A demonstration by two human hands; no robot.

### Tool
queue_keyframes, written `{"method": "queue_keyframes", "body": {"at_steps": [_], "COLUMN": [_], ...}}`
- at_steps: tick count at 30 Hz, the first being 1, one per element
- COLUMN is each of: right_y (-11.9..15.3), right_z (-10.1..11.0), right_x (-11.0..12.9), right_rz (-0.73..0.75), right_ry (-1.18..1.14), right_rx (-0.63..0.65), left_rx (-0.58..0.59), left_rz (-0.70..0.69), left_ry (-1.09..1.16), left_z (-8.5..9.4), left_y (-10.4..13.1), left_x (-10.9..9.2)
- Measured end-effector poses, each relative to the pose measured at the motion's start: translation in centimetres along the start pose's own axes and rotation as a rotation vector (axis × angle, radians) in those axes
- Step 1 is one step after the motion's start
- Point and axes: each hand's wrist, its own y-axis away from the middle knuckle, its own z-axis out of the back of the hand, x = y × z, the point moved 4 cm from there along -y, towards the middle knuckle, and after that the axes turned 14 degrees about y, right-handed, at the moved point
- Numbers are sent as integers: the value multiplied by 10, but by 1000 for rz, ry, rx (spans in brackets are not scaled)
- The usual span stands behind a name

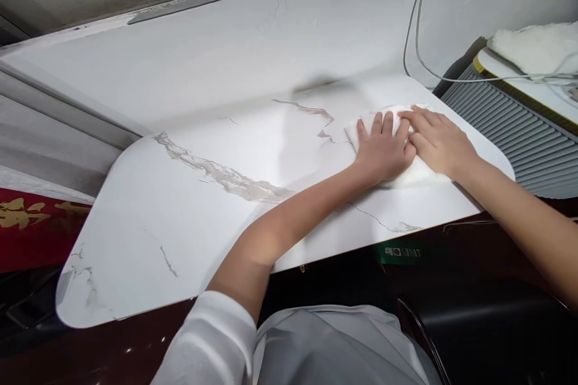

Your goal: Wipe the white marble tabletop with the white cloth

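A white cloth (419,171) lies flat on the right part of a white, marble-patterned tabletop (203,228). My left hand (386,147) rests on the cloth's left part, its fingers spread and pointing toward the wall. Beside it, my right hand (438,138) lies over the cloth's right part with its fingers stretched out to the left. The two hands touch or nearly touch near the left thumb. Both press down from above, and neither is wrapped round the cloth.
Behind the table stands a white wall (226,54) with a thin cable (418,42) hanging down it. At the right is a grey ribbed unit (510,120) with a fluffy white item (537,48) above. A red cloth (40,234) shows at left, a dark seat (487,331) at lower right.
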Motion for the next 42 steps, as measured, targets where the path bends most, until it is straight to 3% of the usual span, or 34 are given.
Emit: {"method": "queue_keyframes", "body": {"at_steps": [9,15,20,26,32,42], "right_y": [89,95,61,-12,-81,-150], "right_z": [10,12,4,-2,-7,-17], "right_x": [37,46,44,49,53,56], "right_rz": [14,-10,-15,12,-8,1], "right_ry": [51,75,41,-28,-40,-69], "right_rx": [-126,-39,-92,-138,-159,-170], "left_rx": [21,-27,-7,39,-34,-116], "left_rz": [-99,-117,-82,95,59,95], "left_ry": [-7,32,63,131,108,121], "left_z": [7,9,14,27,42,59], "left_y": [95,106,80,20,-36,-84], "left_x": [-20,-18,0,40,79,119]}}
